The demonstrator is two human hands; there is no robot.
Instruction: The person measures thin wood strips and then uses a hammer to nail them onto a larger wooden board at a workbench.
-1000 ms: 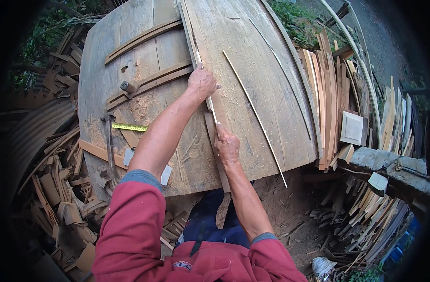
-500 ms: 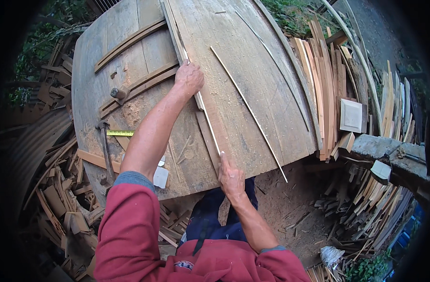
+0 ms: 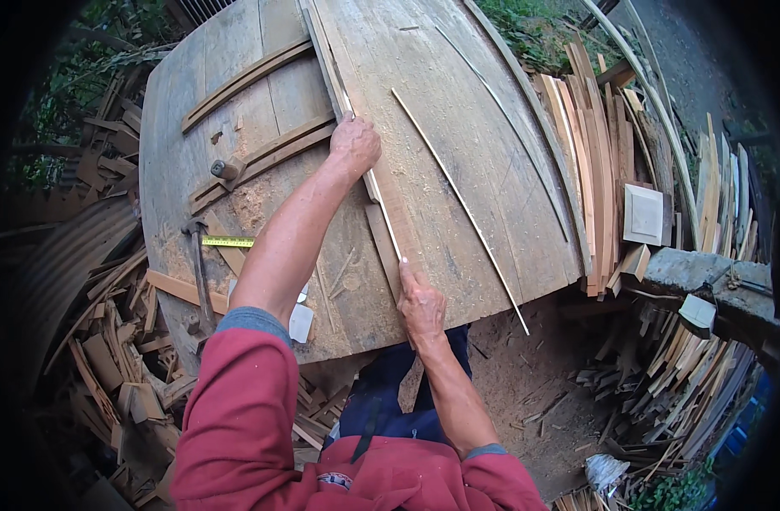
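A thin pale wooden strip [image 3: 387,220] lies lengthwise along the edge of longer boards on a big wooden worktable [image 3: 483,247]. My left hand [image 3: 354,145] is closed over the strip farther up the table; its fingertips are partly hidden beneath the knuckles. Nearer the front edge, my right hand [image 3: 422,307] has its thumb and fingers closed on the strip's near end. Left of the strip runs a short flat board [image 3: 383,247]. A second thin strip [image 3: 458,196] rests loose to the right, among sawdust.
On the table's left lie a hammer [image 3: 199,264], a yellow measuring tape [image 3: 228,242] and two grooved wooden rails [image 3: 245,81]. A round wooden peg [image 3: 224,169] stands by the nearer rail. Stacked planks [image 3: 594,170] lean on the right; offcuts [image 3: 109,366] pile up at lower left.
My right hand has slid a little farther up along the strip. My left hand keeps its place on it. The whole view has shifted slightly.
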